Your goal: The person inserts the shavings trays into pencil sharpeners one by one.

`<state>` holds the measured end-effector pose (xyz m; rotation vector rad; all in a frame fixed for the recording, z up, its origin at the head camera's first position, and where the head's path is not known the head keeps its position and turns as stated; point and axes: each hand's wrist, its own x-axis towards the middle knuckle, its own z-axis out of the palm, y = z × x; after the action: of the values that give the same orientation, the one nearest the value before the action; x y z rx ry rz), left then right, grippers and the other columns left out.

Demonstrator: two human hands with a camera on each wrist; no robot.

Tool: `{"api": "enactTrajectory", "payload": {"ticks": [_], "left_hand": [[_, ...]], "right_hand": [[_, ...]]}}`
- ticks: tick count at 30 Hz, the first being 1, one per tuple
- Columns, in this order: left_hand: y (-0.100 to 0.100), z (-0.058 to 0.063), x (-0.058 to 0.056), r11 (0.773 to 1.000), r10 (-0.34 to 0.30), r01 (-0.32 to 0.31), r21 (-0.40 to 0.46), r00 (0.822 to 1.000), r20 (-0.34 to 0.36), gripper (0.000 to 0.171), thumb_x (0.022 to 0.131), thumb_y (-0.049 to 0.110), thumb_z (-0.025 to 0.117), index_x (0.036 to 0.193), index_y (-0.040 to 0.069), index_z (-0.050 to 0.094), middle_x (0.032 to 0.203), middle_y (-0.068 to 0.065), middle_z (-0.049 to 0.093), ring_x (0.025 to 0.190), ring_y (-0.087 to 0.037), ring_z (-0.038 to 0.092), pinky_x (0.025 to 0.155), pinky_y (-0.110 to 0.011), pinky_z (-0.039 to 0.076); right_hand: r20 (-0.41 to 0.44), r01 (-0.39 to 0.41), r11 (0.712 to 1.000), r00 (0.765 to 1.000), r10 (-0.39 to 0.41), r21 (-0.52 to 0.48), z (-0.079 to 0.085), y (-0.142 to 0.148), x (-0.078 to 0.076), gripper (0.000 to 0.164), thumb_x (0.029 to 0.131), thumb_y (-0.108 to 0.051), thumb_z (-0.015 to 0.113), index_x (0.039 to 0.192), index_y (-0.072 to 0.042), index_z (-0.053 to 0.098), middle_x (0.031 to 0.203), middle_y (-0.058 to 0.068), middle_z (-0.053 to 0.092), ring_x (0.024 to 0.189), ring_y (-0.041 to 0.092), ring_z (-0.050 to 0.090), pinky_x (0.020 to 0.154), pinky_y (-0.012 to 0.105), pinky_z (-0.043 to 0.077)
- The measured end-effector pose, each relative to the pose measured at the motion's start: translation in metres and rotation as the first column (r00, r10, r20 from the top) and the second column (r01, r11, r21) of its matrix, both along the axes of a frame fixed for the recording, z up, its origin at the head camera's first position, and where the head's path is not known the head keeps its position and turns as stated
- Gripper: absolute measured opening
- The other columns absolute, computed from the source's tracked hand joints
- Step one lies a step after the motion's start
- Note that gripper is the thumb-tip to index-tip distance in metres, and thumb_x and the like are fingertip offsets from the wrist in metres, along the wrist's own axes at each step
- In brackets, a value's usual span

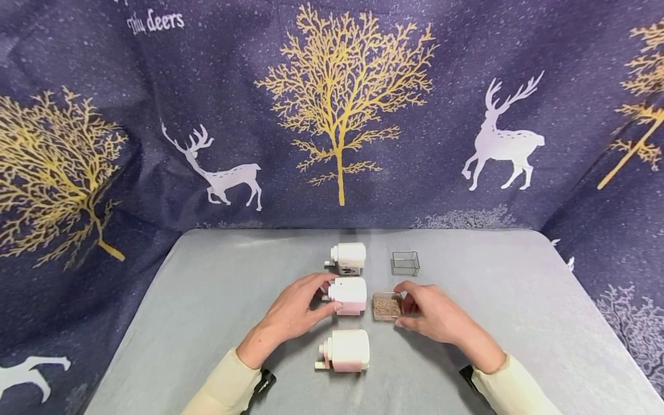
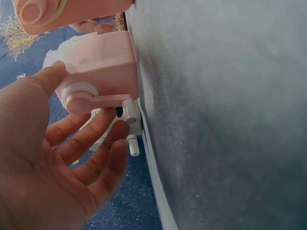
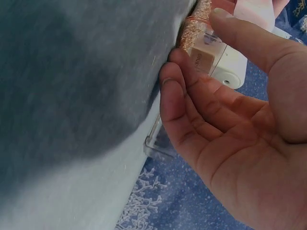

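Observation:
In the head view my left hand (image 1: 293,308) grips the middle pencil sharpener (image 1: 354,290), white on top and pink below, with thumb and fingers around its crank side. The left wrist view shows the thumb on the pink body (image 2: 108,62) and fingers near the crank (image 2: 108,100). My right hand (image 1: 436,311) pinches the right side of a small clear drawer (image 1: 386,319) between thumb and fingers. Brown shavings (image 1: 387,305) fill it. This drawer sits close to the right of the middle sharpener.
A second pink and white sharpener (image 1: 351,349) stands nearer me, its crank to the left. Behind the middle one is a white sharpener (image 1: 350,255) with a dark print. A clear box (image 1: 406,264) lies at the back right. A dark blue patterned cloth (image 1: 363,213) hangs behind the grey table (image 1: 207,276).

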<state>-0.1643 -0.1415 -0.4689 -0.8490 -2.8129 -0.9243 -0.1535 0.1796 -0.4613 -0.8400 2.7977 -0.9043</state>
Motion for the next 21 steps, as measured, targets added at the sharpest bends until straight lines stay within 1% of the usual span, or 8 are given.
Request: {"api": "enactTrajectory", "payload": {"ticks": [4, 11, 21], "left_hand": [[0.0, 0.0, -0.001, 1.0, -0.007, 0.007, 0.0, 1.0, -0.002, 0.06, 0.091, 0.057, 0.058, 0.141, 0.024, 0.05, 0.118, 0.011, 0.058, 0.102, -0.009, 0.057, 0.084, -0.033, 0.05], [0.0, 0.001, -0.001, 1.0, -0.003, 0.003, -0.004, 1.0, 0.003, 0.061, 0.09, 0.058, 0.058, 0.141, 0.025, 0.05, 0.117, 0.013, 0.058, 0.102, -0.009, 0.057, 0.086, -0.033, 0.049], [-0.001, 0.0, -0.002, 1.0, -0.009, 0.009, -0.012, 1.0, 0.026, 0.065, 0.091, 0.058, 0.057, 0.142, 0.019, 0.05, 0.118, 0.011, 0.058, 0.103, -0.009, 0.056, 0.087, -0.035, 0.049]], "right_hand": [[0.001, -0.02, 1.0, 1.0, 0.02, -0.018, -0.001, -0.004, -0.001, 0.054, 0.074, -0.017, 0.082, 0.12, -0.003, 0.058, 0.078, -0.009, 0.063, 0.069, 0.004, 0.059, 0.064, 0.026, 0.054], [-0.007, -0.027, 0.999, 1.0, 0.027, -0.031, -0.002, -0.006, -0.003, 0.053, 0.073, -0.016, 0.083, 0.118, -0.003, 0.059, 0.077, -0.008, 0.063, 0.068, 0.005, 0.059, 0.063, 0.026, 0.054], [0.022, -0.024, 1.0, 0.999, 0.024, -0.012, -0.002, -0.013, -0.004, 0.055, 0.074, -0.02, 0.082, 0.121, -0.004, 0.058, 0.079, -0.006, 0.063, 0.068, 0.005, 0.058, 0.064, 0.027, 0.054]]}}
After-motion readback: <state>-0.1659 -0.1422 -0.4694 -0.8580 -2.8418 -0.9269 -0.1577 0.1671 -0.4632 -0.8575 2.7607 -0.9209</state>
